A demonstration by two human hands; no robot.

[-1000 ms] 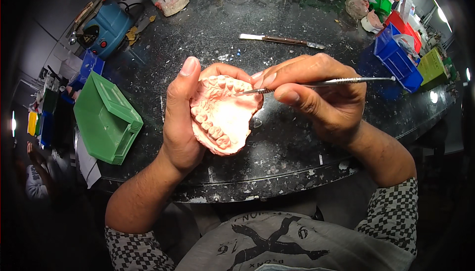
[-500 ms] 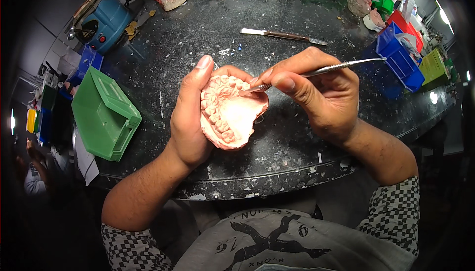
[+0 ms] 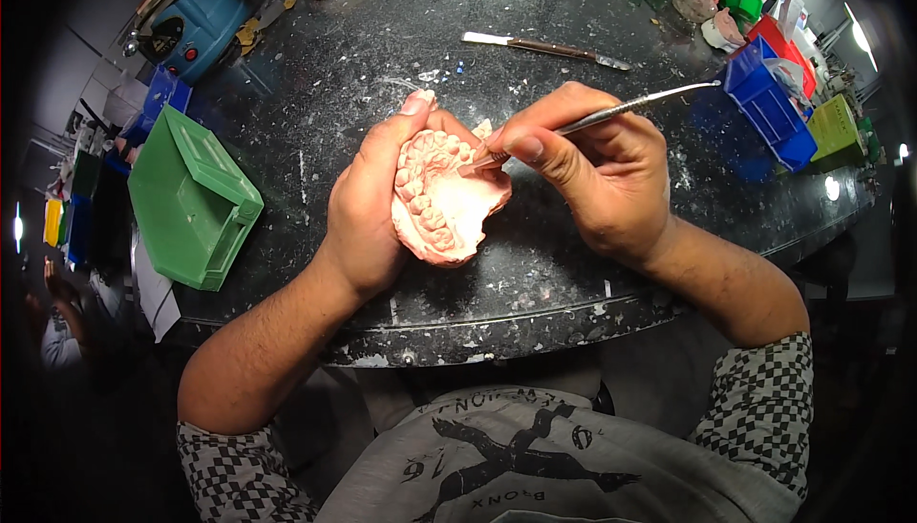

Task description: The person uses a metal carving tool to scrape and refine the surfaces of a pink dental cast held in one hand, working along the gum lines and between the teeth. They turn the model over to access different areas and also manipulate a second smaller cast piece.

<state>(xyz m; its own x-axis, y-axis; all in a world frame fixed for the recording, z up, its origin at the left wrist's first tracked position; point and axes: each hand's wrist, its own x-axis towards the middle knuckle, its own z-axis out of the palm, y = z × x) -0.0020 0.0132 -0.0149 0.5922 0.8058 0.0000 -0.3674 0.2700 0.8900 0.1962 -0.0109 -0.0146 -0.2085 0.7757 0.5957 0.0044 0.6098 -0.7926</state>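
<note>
My left hand [image 3: 363,213] cradles a pink plaster dental model [image 3: 430,208], its row of teeth facing up, thumb along the left rim. In my right hand [image 3: 607,189], thumb and fingers pinch a slim double-ended metal instrument [image 3: 650,101]; its working tip rests on the model's inner surface beside the teeth, while the curved far end points up to the right. A brown-handled knife [image 3: 535,45] lies on the dark worktop [image 3: 334,74] beyond my hands.
An open green bin [image 3: 177,203] sits at left, near a blue machine [image 3: 196,31]. At right are a blue bin [image 3: 764,107], a red bin, a lime box and plaster casts [image 3: 693,2]. A co-worker's hand [image 3: 57,284] shows at far left.
The whole view has shifted slightly. My left hand and the model have moved a little rightward, and the instrument's far end has risen, so it slants more steeply.
</note>
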